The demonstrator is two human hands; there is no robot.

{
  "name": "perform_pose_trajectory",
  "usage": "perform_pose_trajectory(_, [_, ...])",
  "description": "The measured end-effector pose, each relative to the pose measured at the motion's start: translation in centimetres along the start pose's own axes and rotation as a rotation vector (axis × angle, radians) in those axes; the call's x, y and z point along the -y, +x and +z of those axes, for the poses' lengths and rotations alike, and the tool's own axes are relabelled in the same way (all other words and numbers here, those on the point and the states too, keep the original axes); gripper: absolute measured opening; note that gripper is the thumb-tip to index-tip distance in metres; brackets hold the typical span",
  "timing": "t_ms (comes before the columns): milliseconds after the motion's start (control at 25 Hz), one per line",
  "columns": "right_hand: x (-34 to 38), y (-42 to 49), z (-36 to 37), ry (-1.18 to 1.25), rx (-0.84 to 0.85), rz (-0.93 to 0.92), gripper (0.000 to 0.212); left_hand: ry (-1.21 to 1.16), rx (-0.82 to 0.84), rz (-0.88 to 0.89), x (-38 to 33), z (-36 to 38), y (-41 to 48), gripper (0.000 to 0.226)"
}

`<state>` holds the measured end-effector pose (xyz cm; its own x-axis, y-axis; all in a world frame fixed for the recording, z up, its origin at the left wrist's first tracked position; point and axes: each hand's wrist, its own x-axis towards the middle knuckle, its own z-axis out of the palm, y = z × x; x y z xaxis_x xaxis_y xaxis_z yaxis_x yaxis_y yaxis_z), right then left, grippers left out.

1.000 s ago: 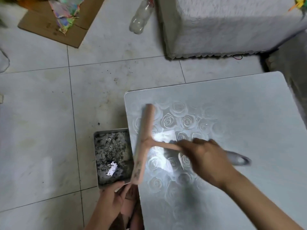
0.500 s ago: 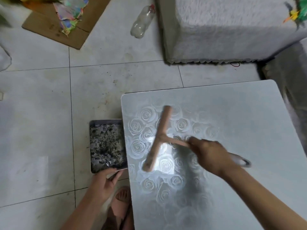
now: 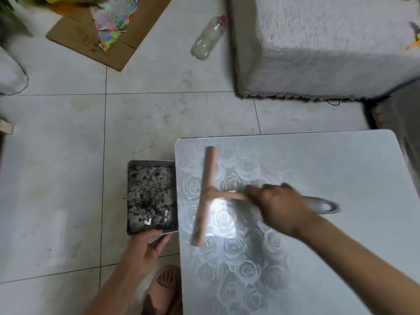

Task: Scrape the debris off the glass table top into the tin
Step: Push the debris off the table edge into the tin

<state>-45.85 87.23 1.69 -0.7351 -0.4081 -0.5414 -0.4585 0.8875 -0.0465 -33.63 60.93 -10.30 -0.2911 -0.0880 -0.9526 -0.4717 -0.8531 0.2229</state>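
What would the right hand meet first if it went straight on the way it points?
The right hand, gripping the squeegee, points left. The glass table top ahead looks free to its edge; past that, the tin, held by the left hand, likely lower.

The right hand [image 3: 281,208] is blurring and covering the middle of the handle of the squeegee [image 3: 207,189]; the grey handle end [image 3: 327,206] is smearing too. The left hand [image 3: 145,248] is hiding the near rim of the tin [image 3: 151,162]. The glass table top [image 3: 341,169] is running off the frame, covering part of a sandalled foot [image 3: 164,289].
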Motion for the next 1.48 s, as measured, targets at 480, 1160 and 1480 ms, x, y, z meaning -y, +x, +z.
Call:
perform_pose_trajectory(480, [2.3,4.6,-4.3,-0.072,-0.093,-0.015,0.024,-0.046,0.002,0.034,0.0,0.2,-0.1,0.029])
perform_pose_trajectory(1160, [5.1,-21.3,9.9,0.710,-0.020,0.783,0.025,0.049,-0.019,-0.142,1.8,-2.3,-2.5,0.027])
perform_pose_trajectory(1480, [10.4,-32.7,16.2,0.853,-0.006,0.939,0.030,-0.002,-0.036,-0.220,4.3,-6.3,-3.7,0.028])
